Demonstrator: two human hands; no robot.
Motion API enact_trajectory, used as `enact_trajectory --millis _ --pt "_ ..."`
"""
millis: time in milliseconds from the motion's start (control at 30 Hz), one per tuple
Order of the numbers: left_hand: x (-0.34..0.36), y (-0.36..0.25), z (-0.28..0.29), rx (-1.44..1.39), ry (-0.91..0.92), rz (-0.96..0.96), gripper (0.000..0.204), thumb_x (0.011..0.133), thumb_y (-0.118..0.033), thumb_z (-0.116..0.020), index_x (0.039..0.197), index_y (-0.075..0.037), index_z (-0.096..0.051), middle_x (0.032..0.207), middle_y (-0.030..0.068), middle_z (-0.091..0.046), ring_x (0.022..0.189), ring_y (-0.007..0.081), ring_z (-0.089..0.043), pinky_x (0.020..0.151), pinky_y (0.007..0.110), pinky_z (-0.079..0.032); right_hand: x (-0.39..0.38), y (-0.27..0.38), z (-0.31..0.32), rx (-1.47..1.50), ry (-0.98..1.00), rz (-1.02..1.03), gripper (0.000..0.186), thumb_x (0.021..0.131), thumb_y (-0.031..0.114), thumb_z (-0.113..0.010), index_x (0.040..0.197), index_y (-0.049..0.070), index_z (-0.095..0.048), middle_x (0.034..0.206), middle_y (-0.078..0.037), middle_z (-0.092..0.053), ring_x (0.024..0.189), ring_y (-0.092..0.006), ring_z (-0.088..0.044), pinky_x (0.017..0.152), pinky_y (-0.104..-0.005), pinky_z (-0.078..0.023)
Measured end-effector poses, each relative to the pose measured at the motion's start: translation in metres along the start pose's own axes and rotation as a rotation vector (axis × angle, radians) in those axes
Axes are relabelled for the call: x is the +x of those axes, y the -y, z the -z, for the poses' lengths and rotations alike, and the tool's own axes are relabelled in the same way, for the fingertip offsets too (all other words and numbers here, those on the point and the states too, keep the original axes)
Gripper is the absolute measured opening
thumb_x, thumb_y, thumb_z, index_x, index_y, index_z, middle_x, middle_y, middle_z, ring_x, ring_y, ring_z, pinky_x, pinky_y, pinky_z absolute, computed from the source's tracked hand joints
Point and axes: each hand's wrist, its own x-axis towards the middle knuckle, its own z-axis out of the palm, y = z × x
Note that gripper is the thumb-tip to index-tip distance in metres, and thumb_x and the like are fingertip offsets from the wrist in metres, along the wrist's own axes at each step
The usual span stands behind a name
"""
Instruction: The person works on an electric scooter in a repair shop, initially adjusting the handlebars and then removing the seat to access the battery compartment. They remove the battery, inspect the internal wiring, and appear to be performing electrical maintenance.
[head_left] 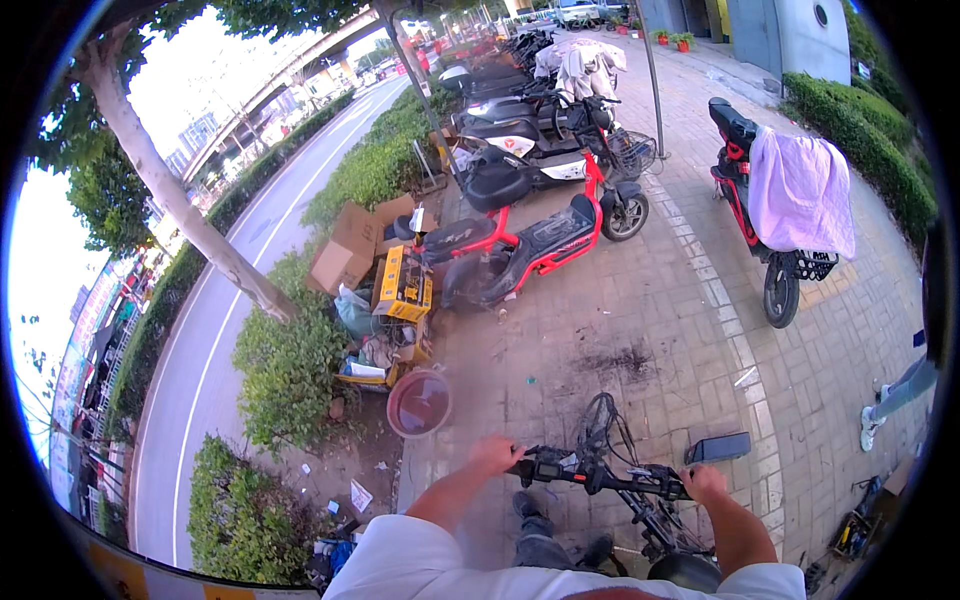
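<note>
On brick paving (pixel 560 345), a black bike (pixel 655 530) is gripped at both ends of its bar

Between the shrub-planted left edge and the pale strip (pixel 735 345) along the right, the handlebar (pixel 594 476) is set crosswise, its long axis run from hand to hand and dipped slightly rightward in the view. The front wheel (pixel 598 412) is seen ahead, between the two grips; the saddle (pixel 685 573) is placed back toward the right forearm, so the frame is brought nearer the right hand (pixel 706 484). The left grip is wrapped by the left hand (pixel 493 457), no gap being shown; the right grip is likewise enclosed, though its fingers are partly hidden. Just beyond the right hand, a dark box (pixel 718 447) is left on the bricks
</note>
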Motion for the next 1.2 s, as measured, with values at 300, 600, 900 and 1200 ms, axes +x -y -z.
enact_trajectory --millis 300,600,900,1200 --pt "-0.003 -0.007 0.014 0.026 0.087 0.052 0.063 0.093 -0.060 -0.034 0.089 -0.010 -0.072 0.088 0.0140 -0.070 0.087 0.0321 -0.067 0.077 0.045 -0.052 -0.001 0.000 0.001 -0.026 0.007 -0.017 0.055 0.090 0.051 -0.046 0.086 0.004 -0.073 0.092 -0.022 -0.068 0.093 -0.0389 -0.063 0.085 -0.0475 -0.050" --pt "-0.005 -0.008 0.017 -0.014 0.118 0.098 0.061 0.092 -0.060 -0.036 0.088 -0.011 -0.072 0.090 0.0128 -0.070 0.088 0.0316 -0.067 0.078 0.044 -0.052 -0.003 0.002 0.001 -0.081 -0.052 -0.004 0.060 0.090 0.053 -0.042 0.078 0.003 -0.073 0.082 -0.021 -0.068 0.083 -0.0381 -0.066 0.079 -0.0470 -0.051" --pt "-0.011 -0.012 0.025 -0.071 0.041 0.101 0.054 0.091 -0.055 -0.041 0.089 -0.012 -0.072 0.091 0.0132 -0.069 0.089 0.0326 -0.066 0.080 0.045 -0.051 -0.005 0.005 0.004 -0.092 -0.068 -0.011 0.057 0.089 0.052 -0.044 0.079 0.003 -0.073 0.083 -0.021 -0.068 0.084 -0.0382 -0.065 0.079 -0.0469 -0.051" --pt "-0.009 -0.008 0.013 -0.070 0.080 0.121 0.051 0.091 -0.054 -0.044 0.093 -0.011 -0.071 0.095 0.0138 -0.069 0.092 0.0325 -0.065 0.082 0.045 -0.051 0.005 -0.010 -0.017 0.061 -0.214 0.096 0.043 0.089 0.041 -0.052 0.083 0.004 -0.071 0.089 -0.021 -0.067 0.088 -0.0384 -0.063 0.080 -0.0480 -0.050"
